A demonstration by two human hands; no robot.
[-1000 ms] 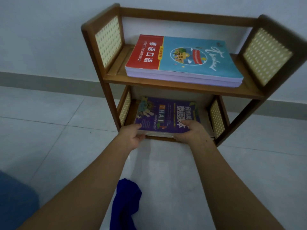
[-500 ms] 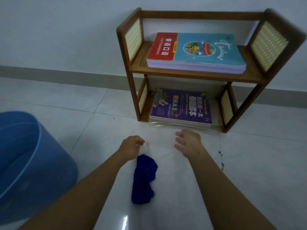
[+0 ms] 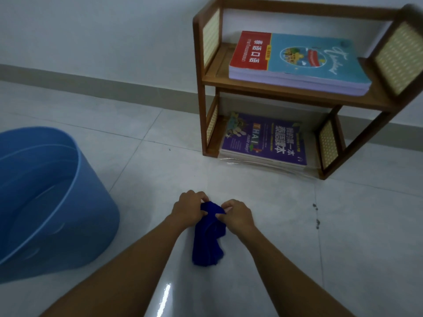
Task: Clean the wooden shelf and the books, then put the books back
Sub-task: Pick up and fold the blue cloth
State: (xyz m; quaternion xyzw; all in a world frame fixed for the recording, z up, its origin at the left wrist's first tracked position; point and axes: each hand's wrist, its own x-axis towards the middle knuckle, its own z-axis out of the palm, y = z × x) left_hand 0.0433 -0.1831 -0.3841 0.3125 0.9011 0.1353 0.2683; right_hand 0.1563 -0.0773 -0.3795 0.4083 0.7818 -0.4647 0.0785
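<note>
A small wooden shelf [image 3: 286, 93] with woven side panels stands against the wall at upper right. A red and blue book [image 3: 297, 60] lies flat on its upper board. A purple book [image 3: 265, 139] lies flat on the lower board. On the floor tiles in front, a dark blue cloth [image 3: 208, 236] lies crumpled. My left hand [image 3: 188, 208] and my right hand [image 3: 237, 213] both pinch the cloth's far end, close together, well short of the shelf.
A large light blue plastic tub [image 3: 50, 197] stands on the floor at the left, close to my left forearm. Dark specks of dirt [image 3: 317, 221] lie on the tile to the right. A grey skirting runs along the white wall.
Both hands let go of the purple book on the lower board, drew back from the shelf and closed on the blue cloth on the floor. The view swung left, showing the tub.
</note>
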